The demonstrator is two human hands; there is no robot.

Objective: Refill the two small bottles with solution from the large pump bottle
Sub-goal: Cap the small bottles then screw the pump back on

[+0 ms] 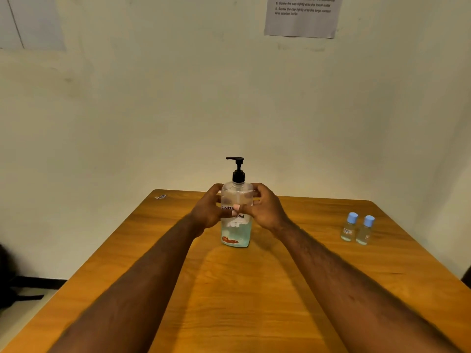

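Observation:
The large pump bottle (236,233) stands upright at the middle of the wooden table (229,301). It is clear plastic with a black pump head and pale blue liquid in its lower part. My left hand (207,211) wraps its left side and my right hand (266,208) wraps its right side, thumbs meeting over the label. Two small clear bottles with blue caps stand side by side at the right of the table: one (348,227) on the left, the other (365,230) just right of it. Both are capped and apart from my hands.
A small scrap (160,197) lies at the table's far left corner. A printed instruction sheet (303,15) hangs on the wall above. The table backs against the wall, and a dark object (10,278) sits on the floor to the left.

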